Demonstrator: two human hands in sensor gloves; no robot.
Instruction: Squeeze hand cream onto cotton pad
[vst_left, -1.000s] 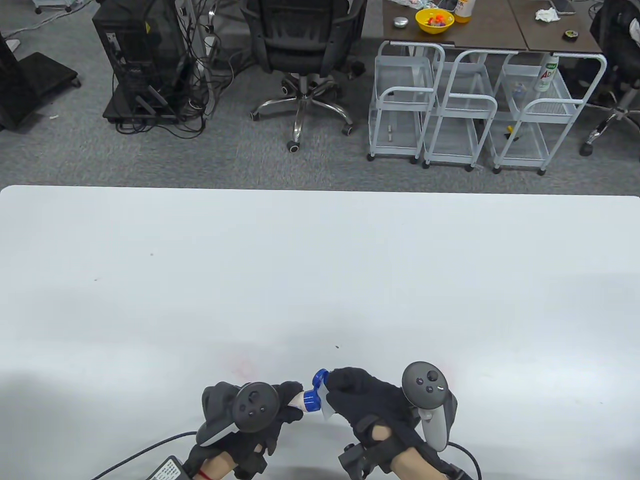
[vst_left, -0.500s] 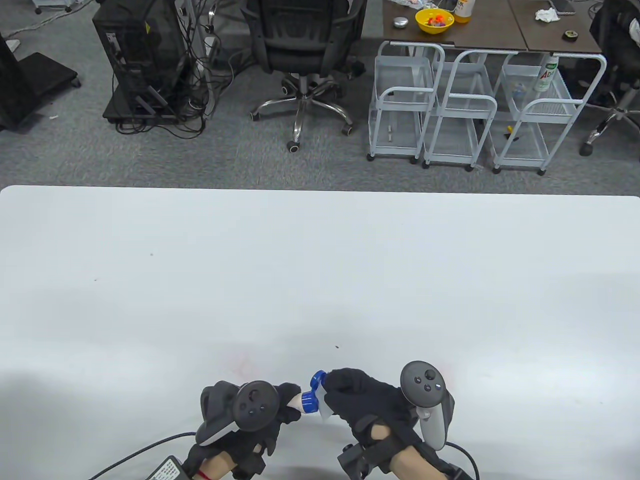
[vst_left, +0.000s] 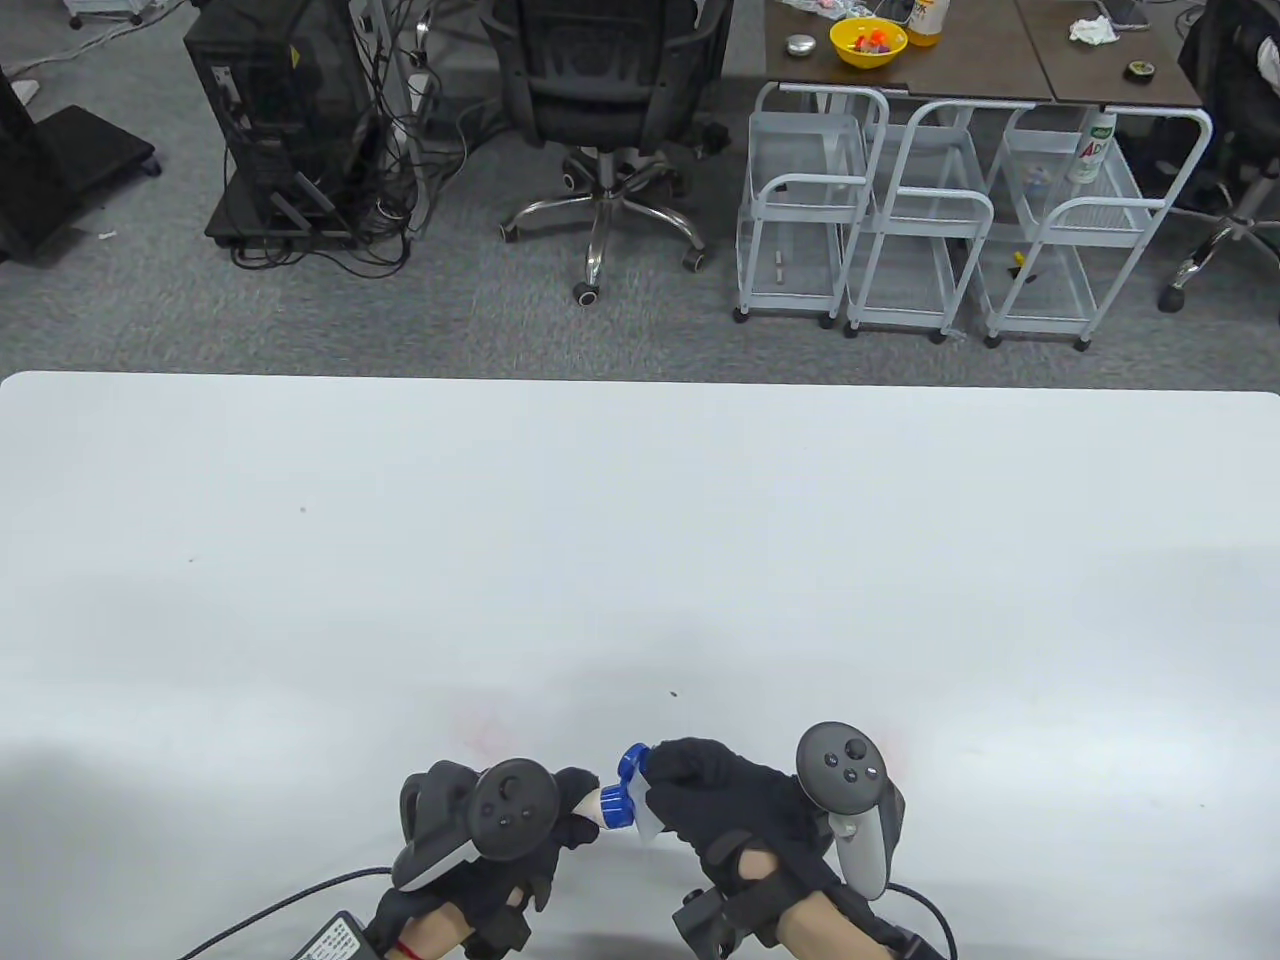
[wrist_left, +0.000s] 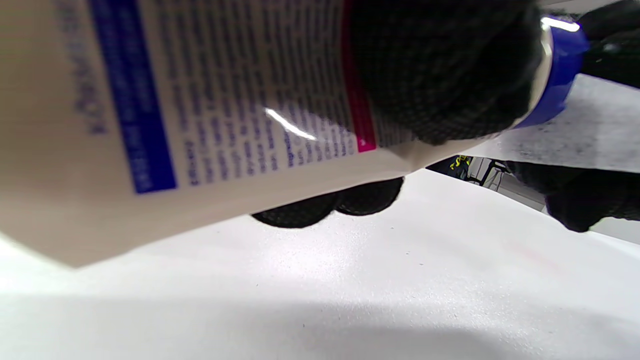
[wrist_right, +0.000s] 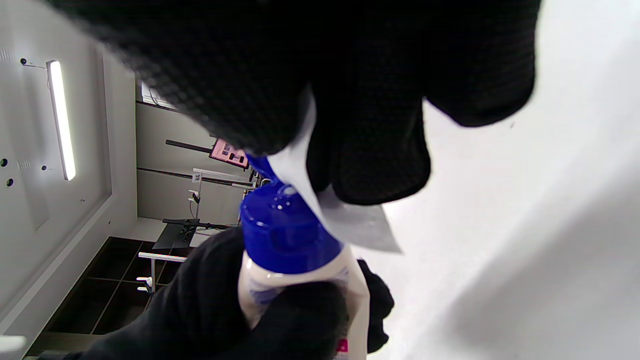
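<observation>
Near edge of table (vst_left: 640, 560), centre. Left hand (vst_left: 500, 830) grips the hand cream tube (wrist_left: 200, 115), blue cap (vst_left: 618, 805) end pointing right, flip lid open. Right hand (vst_left: 730, 800) pinches the cotton pad (wrist_right: 345, 220) between its fingers (wrist_right: 380, 145), pad held against the cap's opening. Both held just above the table surface. Cream on pad: cannot tell.

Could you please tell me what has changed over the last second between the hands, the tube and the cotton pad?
Very little. The right hand has drifted slightly left, towards the left hand, and the tube's blue cap has edged a touch left and down with it. Nothing was picked up or let go: the left hand still grips the hand cream tube, and the right hand still holds the cotton pad at the open cap.
</observation>
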